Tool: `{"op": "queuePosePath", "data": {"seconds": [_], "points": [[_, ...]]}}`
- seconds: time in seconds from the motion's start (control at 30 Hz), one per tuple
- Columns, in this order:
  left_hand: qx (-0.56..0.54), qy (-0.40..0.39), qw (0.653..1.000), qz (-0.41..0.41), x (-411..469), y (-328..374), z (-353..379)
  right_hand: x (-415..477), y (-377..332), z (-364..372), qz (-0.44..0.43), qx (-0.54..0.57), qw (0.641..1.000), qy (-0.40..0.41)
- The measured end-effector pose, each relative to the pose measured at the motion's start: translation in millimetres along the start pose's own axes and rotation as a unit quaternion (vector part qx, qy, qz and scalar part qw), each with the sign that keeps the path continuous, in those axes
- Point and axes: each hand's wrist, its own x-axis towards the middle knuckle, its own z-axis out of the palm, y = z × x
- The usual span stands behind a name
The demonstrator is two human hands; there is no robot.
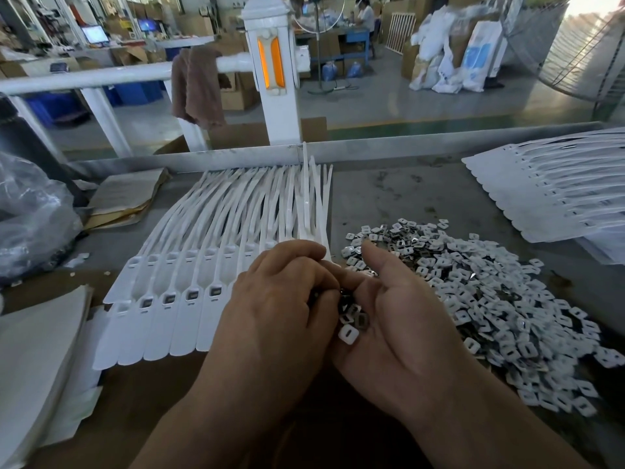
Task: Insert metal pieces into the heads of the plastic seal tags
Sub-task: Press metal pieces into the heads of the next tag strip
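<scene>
The right hand [399, 319] is lying palm up, loosely cupped, cradling a few metal pieces [350, 324] in its palm. The left hand [270, 309] is curling its fingers [318, 286] down onto them; whether they are pinching one, I cannot tell. The seal tags [176, 299] are lying fanned on the surface [406, 198] just left of both hands.

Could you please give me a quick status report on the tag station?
Right hand open, cupping metal pieces. Left hand curled over them, grip hidden. Four heads in tag row show inserts. Loose pile right, nothing blocking.
</scene>
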Motion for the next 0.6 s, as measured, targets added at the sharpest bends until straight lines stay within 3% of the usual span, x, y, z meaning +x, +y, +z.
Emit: {"op": "queuePosePath", "data": {"seconds": [0.4,0.6], "points": [[-0.003,-0.022,1.000,0.009,4.6,3.1,-2.1,-1.4,0.0,4.2,0.012,-0.002,1.000,-0.022],[-0.042,0.007,0.998,-0.051,4.8,4.4,-0.4,-2.1,-0.7,1.7,0.019,-0.008,1.000,0.013]]}}
